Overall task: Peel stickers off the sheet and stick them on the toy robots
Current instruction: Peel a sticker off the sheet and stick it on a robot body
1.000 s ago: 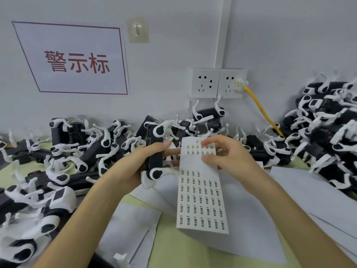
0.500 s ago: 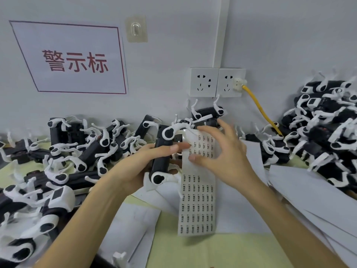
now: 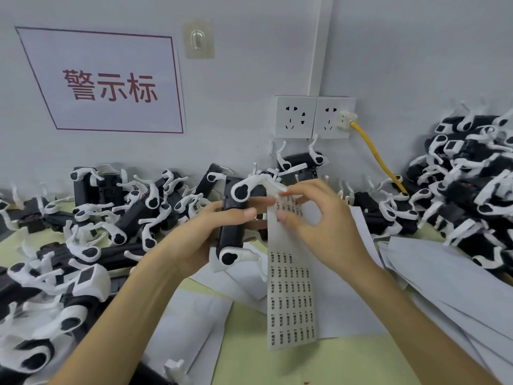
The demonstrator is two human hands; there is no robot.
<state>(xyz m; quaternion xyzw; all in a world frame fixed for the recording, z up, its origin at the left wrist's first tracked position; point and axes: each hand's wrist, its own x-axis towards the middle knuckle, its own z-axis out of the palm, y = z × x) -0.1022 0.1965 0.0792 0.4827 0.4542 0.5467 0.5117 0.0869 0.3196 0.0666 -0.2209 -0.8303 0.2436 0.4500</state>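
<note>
My left hand (image 3: pixel 205 232) grips a black toy robot (image 3: pixel 234 218) with white legs, held upright above the table. The top of the white sticker sheet (image 3: pixel 291 295) is also pinched against the robot by my left fingers, and the sheet hangs down over the table. My right hand (image 3: pixel 319 220) is at the sheet's upper part, thumb and forefinger pinching at a small sticker near the left edge. Whether a sticker has come free I cannot tell.
Piles of black-and-white toy robots lie at the left (image 3: pixel 83 245), along the back wall (image 3: pixel 299 162) and at the right (image 3: pixel 472 176). White backing sheets (image 3: pixel 444 273) are spread over the yellow-green table (image 3: pixel 319 365). A yellow cable (image 3: pixel 374 154) runs from the wall sockets (image 3: pixel 313 116).
My left hand has lifted the robot and the sheet's top slightly. My right hand has shifted left across the sheet and closed its thumb and forefinger on the sheet's left edge.
</note>
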